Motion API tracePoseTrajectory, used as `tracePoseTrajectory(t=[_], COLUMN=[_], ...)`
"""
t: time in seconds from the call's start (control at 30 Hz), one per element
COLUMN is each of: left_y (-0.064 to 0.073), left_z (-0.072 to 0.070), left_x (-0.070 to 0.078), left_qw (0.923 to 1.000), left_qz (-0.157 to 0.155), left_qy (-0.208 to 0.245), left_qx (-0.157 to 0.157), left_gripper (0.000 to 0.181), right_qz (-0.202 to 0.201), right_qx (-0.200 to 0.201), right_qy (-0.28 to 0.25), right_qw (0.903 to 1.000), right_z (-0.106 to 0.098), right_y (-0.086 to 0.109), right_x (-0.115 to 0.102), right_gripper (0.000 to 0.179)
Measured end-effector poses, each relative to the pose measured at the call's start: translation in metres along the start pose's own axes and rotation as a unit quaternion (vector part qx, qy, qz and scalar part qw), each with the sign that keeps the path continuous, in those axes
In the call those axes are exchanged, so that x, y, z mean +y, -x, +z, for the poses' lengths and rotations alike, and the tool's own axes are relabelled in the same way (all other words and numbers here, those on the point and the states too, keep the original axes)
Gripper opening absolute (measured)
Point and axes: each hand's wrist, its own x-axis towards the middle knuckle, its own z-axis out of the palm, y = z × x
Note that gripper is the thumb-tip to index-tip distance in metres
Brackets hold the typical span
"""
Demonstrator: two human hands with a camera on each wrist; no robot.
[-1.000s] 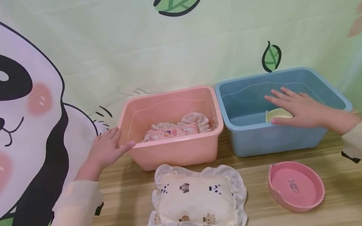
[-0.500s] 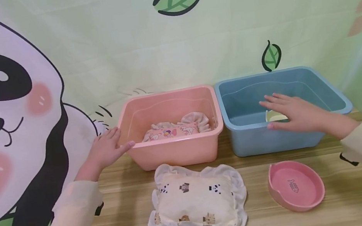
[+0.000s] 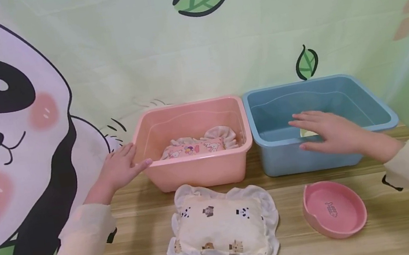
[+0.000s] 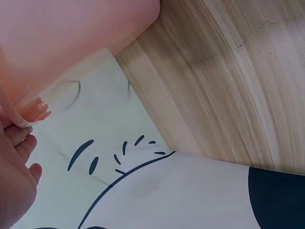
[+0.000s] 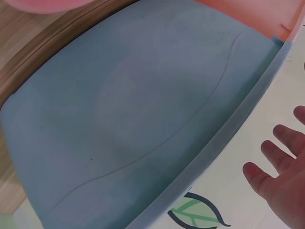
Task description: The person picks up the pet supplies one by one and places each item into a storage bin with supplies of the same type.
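Note:
My left hand (image 3: 121, 168) rests at the left front corner of a pink plastic basin (image 3: 199, 172), thumb along the front rim and fingers at the side rim; the left wrist view shows the fingertips (image 4: 26, 145) against that rim. Above the front part of a blue plastic basin (image 3: 312, 155) hovers my right hand (image 3: 334, 132), holding nothing, its fingers extended and spread. A pale yellow thing (image 3: 307, 132) inside the blue basin is mostly hidden behind this hand. In the pink basin lies a small pink ruffled pillow (image 3: 195, 148) with a rabbit print.
A cream ruffled pillow (image 3: 219, 226) with animal prints lies on the wooden table (image 3: 139, 251) before the pink basin. To its right sits a shallow pink dish (image 3: 336, 209) with a fishbone mark. Behind the basins hangs a panda-and-leaf backdrop (image 3: 145, 52).
My right hand has moved slightly left and toward me over the blue basin, covering more of the yellow thing. The left hand stays in place.

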Motion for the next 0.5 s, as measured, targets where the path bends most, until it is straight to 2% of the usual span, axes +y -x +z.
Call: tracePoseTrajectory(t=[0.5], left_y=[-0.0022], left_z=[0.0035], left_x=[-0.0013], left_qw=[0.9998], left_qz=[0.004], left_qy=[0.004], left_qx=[0.017], left_gripper=[0.09], right_qz=[-0.07], right_qx=[0.07], right_qy=[0.002], right_qw=[0.9951], right_z=[0.0094], right_y=[0.0036], right_x=[-0.0073], right_gripper=[0.052])
